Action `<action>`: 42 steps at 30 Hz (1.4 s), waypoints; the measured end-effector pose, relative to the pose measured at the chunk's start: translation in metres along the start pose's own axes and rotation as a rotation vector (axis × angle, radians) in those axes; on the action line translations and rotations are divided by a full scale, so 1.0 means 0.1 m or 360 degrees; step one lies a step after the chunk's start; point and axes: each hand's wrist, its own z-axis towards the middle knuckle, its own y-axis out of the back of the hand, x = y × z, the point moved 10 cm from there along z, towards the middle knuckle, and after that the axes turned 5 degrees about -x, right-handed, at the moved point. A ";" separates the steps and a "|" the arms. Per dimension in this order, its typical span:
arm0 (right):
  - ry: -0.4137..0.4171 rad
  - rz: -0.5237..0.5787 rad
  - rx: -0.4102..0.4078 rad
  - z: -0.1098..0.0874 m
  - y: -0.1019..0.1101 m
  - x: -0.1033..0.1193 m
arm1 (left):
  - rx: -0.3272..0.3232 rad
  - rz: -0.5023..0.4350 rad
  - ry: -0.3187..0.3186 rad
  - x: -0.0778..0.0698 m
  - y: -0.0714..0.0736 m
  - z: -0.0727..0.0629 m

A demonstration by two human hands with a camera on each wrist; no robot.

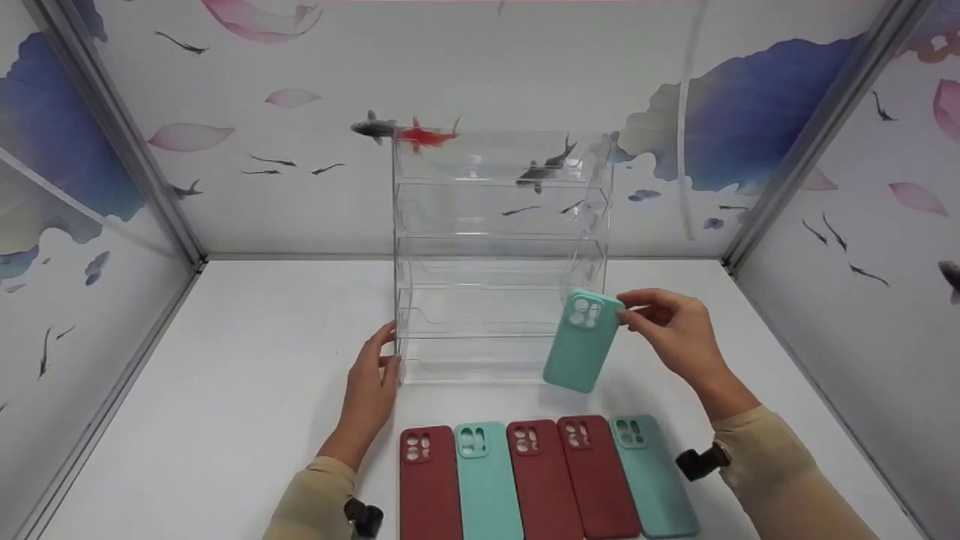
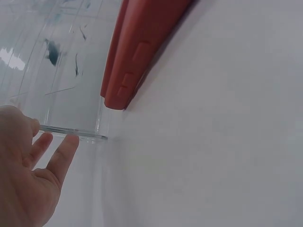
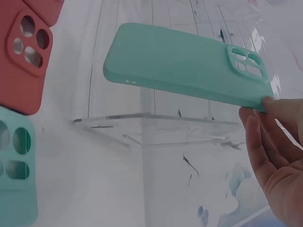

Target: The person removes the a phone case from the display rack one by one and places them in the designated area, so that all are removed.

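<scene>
A mint-green phone case [image 1: 581,345] hangs tilted in front of the right part of a clear acrylic rack [image 1: 480,336] with several tiers. My right hand [image 1: 675,330] pinches this case by its upper right edge, near the camera cutout, between thumb and fingers. At the rack's lower left side, my left hand [image 1: 371,382] rests against the clear side panel [image 2: 71,130], its fingers extended and touching it. In front of the rack lie red phone cases [image 1: 429,480] and green phone cases [image 1: 491,480], side by side in a row.
White table [image 1: 262,360] surface extends to both sides of the rack. Printed panels [image 1: 480,60] with fish and petals wall in the back and sides, joined by metal corner posts [image 1: 817,127]. The row of cases reaches the near edge of the head view.
</scene>
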 end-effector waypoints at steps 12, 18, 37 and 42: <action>-0.0333 -0.0186 0.0241 -0.49 0.61 -0.73 | 0.0040 -0.0014 -0.0034 -0.09 -0.11 0.04; -0.0463 -0.0142 0.0402 -0.70 0.82 -1.01 | 0.0046 -0.0016 -0.0007 -0.07 -0.11 0.02; -0.0716 -0.0131 0.0632 -1.07 0.90 -1.59 | 0.0054 0.0018 0.0017 -0.02 -0.04 -0.02; -0.0754 -0.0112 0.0618 -1.11 0.76 -1.70 | 0.0031 0.0034 0.0041 0.03 0.00 -0.02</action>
